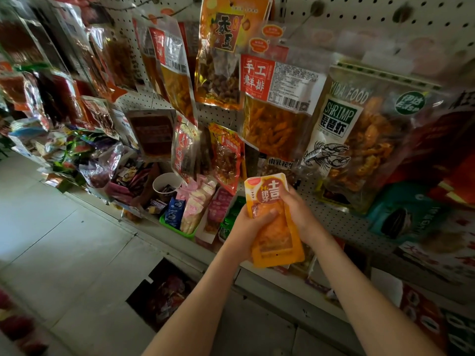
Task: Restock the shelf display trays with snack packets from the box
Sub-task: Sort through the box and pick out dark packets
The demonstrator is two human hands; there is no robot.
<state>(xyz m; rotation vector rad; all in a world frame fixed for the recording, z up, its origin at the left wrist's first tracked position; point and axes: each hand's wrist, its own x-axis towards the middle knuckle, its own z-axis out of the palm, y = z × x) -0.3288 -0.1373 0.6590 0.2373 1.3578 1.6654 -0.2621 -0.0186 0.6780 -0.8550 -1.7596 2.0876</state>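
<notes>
Both hands hold a stack of orange snack packets [276, 235] in front of the shelf. My left hand [246, 229] grips the stack's left edge, with the thumb across the front. My right hand [299, 214] grips its right edge from behind. The top packet has a white and orange label with red characters. Below the hands, the shelf's display trays [177, 229] hold small packets, among them a green tray with blue and pink packs. An open box [164, 294] with red packets sits on the floor below the shelf.
Large snack bags hang from the pegboard [359, 16] above, including a shrimp bag [359, 134] at the right. A paper cup [167, 186] stands among packets on the shelf. Grey tiled floor [64, 240] lies to the left.
</notes>
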